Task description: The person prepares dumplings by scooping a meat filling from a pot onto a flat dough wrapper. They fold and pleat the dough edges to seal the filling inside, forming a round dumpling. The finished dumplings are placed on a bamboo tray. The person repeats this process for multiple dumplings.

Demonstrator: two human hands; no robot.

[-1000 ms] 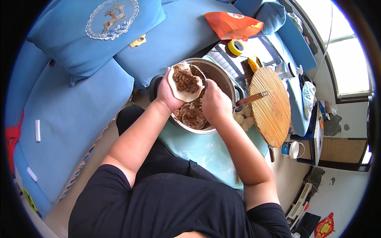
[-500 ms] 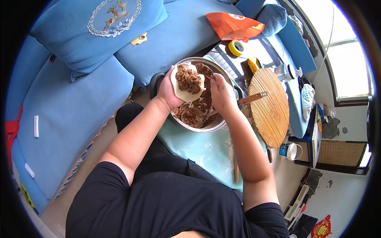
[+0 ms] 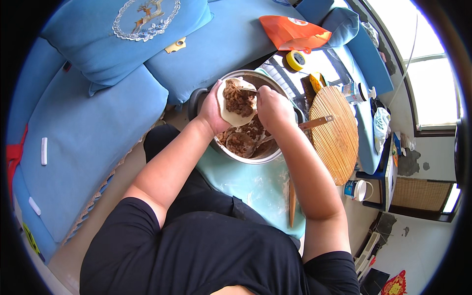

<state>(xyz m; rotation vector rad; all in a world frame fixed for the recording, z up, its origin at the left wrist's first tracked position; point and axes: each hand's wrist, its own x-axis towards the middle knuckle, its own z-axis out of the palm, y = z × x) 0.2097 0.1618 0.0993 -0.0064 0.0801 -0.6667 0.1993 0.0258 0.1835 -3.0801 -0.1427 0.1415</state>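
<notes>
My left hand (image 3: 210, 109) cups a round white dough wrapper (image 3: 235, 116) heaped with brown minced filling (image 3: 239, 100). It is held above a steel bowl (image 3: 274, 155) that contains more of the same filling. My right hand (image 3: 272, 106) is closed around a thin utensil whose tip presses into the filling on the wrapper. Most of that utensil is hidden by the fingers. A spoon-like tool with a wooden handle (image 3: 316, 122) leans in the bowl.
A round bamboo mat (image 3: 337, 135) lies right of the bowl. A pale green floury board (image 3: 253, 184) with a wooden stick (image 3: 292, 201) sits under it. Blue sofa cushions (image 3: 93, 113), an orange bag (image 3: 293, 32), yellow tape rolls (image 3: 296, 60) and a white cup (image 3: 358, 189) surround the spot.
Both hands have lifted a little away from the bowl, toward its far rim. The right hand has brought its utensil onto the wrapper, which holds filling throughout.
</notes>
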